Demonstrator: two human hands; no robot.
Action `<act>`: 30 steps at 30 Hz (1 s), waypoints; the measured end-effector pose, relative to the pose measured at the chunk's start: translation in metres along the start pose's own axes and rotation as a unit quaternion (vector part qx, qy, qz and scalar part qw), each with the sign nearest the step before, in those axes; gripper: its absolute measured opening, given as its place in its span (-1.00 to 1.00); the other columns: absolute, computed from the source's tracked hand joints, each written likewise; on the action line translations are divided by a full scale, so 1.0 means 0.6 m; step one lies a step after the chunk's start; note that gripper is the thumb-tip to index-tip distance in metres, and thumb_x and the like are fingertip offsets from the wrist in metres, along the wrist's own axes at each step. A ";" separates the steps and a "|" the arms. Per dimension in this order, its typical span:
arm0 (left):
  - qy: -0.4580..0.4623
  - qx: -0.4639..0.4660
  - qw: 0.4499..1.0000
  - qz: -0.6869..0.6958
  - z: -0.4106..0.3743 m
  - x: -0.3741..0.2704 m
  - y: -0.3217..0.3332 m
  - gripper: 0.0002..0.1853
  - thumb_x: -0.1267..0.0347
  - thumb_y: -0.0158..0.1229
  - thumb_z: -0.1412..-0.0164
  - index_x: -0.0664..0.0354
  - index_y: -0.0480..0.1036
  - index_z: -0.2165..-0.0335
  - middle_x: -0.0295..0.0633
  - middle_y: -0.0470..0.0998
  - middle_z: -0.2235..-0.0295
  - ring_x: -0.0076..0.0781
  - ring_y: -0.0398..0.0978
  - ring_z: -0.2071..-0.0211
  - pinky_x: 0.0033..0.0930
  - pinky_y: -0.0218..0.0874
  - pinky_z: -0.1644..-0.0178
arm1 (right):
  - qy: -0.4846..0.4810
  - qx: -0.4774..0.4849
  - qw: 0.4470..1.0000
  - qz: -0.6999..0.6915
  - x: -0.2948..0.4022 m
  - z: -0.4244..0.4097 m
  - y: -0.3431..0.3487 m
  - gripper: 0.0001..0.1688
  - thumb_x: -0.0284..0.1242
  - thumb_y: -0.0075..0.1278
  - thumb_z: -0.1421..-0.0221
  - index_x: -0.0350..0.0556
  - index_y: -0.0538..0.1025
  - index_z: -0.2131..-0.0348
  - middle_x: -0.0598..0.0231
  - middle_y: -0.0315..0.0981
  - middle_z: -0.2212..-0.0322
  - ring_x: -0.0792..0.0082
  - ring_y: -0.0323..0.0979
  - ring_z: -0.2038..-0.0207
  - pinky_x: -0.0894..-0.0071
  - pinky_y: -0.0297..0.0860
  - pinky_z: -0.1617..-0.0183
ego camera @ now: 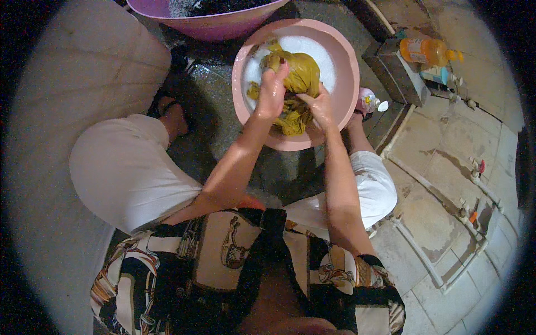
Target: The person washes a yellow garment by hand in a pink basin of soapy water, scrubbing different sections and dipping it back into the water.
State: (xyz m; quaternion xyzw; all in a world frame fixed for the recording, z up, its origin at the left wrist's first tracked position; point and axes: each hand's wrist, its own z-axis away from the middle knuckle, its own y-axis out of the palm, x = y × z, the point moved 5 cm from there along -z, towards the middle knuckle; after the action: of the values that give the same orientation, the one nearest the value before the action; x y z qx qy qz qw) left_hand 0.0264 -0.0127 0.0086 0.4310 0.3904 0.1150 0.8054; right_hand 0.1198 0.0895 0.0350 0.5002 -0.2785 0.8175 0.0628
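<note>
A wet mustard-yellow cloth (302,71) is bunched up in a round pink plastic basin (351,79). White suds (307,45) cover the water around it. My left hand (272,92) grips the cloth from the left, thumb on top. On the right, my right hand (319,106) holds another fold of it, with the fingers partly hidden behind the fabric. A lower part of the cloth (295,121) hangs between my wrists, near the basin's front wall.
A larger pink tub (209,25) with dark, sudsy contents stands beyond the basin. A pump bottle (368,99) touches the right side. An orange bottle (423,51) and a blue-labelled bottle (437,76) rest on a ledge (393,71). Pipes with taps (473,217) run along the right wall.
</note>
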 end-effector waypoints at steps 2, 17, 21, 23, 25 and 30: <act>-0.033 0.019 0.998 0.056 0.010 -0.033 0.005 -0.55 0.22 -0.13 -0.31 0.32 0.24 -0.03 -0.10 0.40 0.03 -0.28 0.39 0.02 -0.23 0.17 -0.12 | -0.023 -0.035 0.992 -0.116 0.001 0.011 -0.033 -0.42 -0.65 0.05 0.01 -0.12 0.25 -0.02 0.06 0.43 0.18 0.31 0.44 0.18 0.38 0.40 0.10; -0.180 -0.039 0.978 0.102 0.029 0.143 -0.013 -0.55 0.11 -0.08 -0.27 0.22 0.33 0.03 -0.26 0.46 0.20 -0.43 0.41 0.22 -0.27 0.27 0.07 | 0.030 -0.198 0.963 0.181 0.001 -0.012 0.006 -0.60 -0.27 -0.10 -0.07 -0.25 0.55 0.55 0.00 0.48 0.63 0.09 0.47 0.55 0.12 0.35 0.41; 0.036 0.128 0.973 -0.186 0.024 0.108 -0.161 -0.67 0.20 -0.12 -0.29 0.16 0.35 0.10 -0.29 0.43 0.30 -0.45 0.38 0.25 -0.35 0.27 0.14 | -0.101 -0.185 0.942 0.261 0.053 0.018 0.108 -0.70 -0.37 -0.05 -0.05 -0.30 0.54 0.42 0.02 0.49 0.57 0.16 0.45 0.52 0.21 0.34 0.46; -0.070 0.066 0.976 -0.197 0.037 0.147 -0.094 -0.63 0.22 -0.06 -0.24 0.20 0.33 0.07 -0.25 0.43 0.21 -0.41 0.36 0.17 -0.31 0.22 0.06 | 0.011 -0.167 0.916 0.364 -0.012 0.016 0.068 -0.71 -0.37 -0.07 -0.06 -0.26 0.55 0.39 -0.04 0.51 0.51 -0.01 0.48 0.41 0.13 0.37 0.38; -0.149 -0.007 0.966 -0.213 0.043 0.138 -0.007 -0.58 0.25 0.01 -0.19 0.24 0.32 0.03 -0.21 0.44 0.13 -0.37 0.34 0.09 -0.27 0.16 -0.01 | 0.025 -0.166 0.951 0.258 -0.099 -0.018 -0.011 -0.74 -0.42 -0.08 -0.04 -0.27 0.55 0.39 -0.04 0.51 0.52 -0.07 0.50 0.40 0.09 0.39 0.34; -0.047 0.016 0.983 -0.178 0.037 0.030 0.058 -0.57 0.22 -0.07 -0.27 0.32 0.30 0.03 -0.20 0.42 0.11 -0.43 0.41 0.14 -0.35 0.23 0.04 | -0.050 -0.192 0.957 0.210 -0.010 0.020 -0.072 -0.62 -0.53 -0.09 -0.04 -0.34 0.38 0.11 -0.02 0.47 0.35 0.16 0.45 0.24 0.20 0.35 0.15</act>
State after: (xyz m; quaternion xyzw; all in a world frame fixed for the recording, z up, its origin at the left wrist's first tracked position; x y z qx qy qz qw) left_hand 0.0597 0.0046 0.0336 0.3721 0.4243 -0.0568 0.8236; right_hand 0.1486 0.1205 0.0507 0.4493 -0.5318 0.7172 -0.0298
